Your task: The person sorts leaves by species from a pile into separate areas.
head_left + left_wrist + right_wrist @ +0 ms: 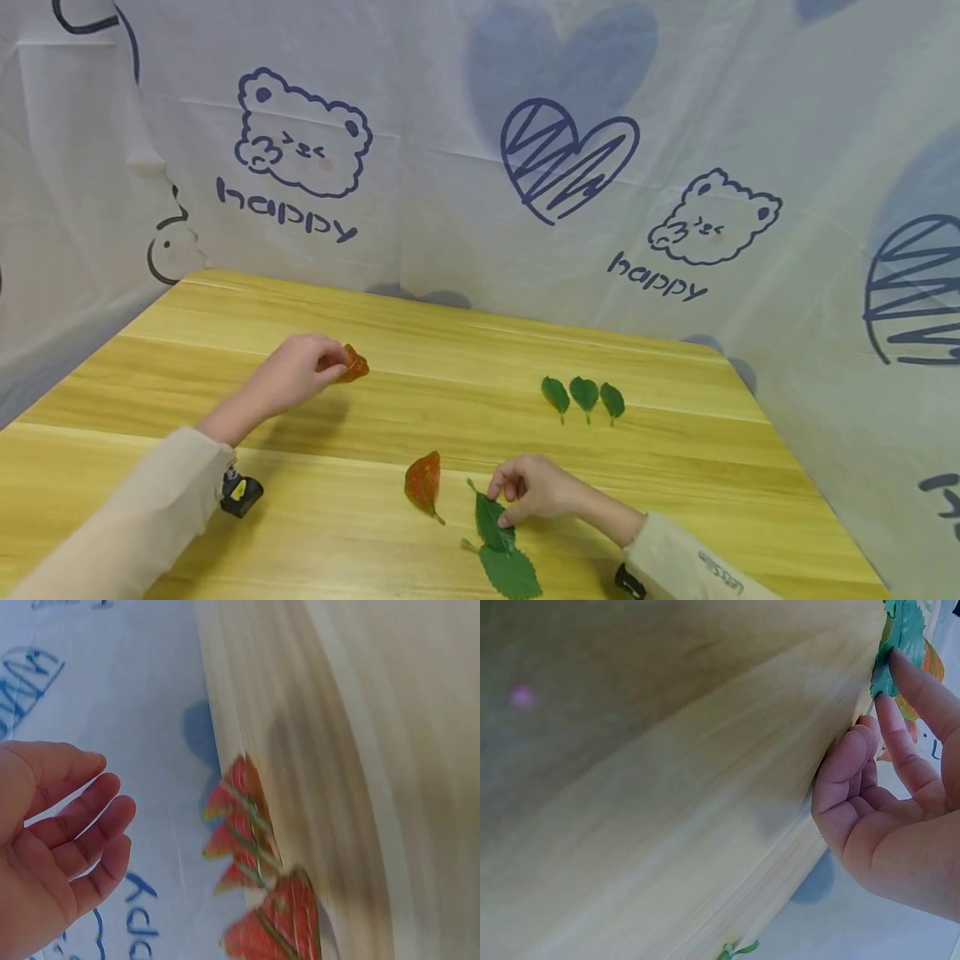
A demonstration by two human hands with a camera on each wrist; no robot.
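In the head view my left hand hovers over the far left of the table, overlapping a red leaf. The left wrist view shows its fingers loosely bent and holding nothing, beside several red leaves with green stems; most are hidden behind the hand in the head view. With thumb and forefinger my right hand pinches a toothed green leaf, its other fingers curled in. A second green leaf lies just below, overlapping it. To the left, a single red leaf rests on the table.
Three small green leaves lie in a row at the back right of the wooden table. Behind the table hangs a white cloth printed with bears and hearts. Dark wrist devices sit at both sleeves.
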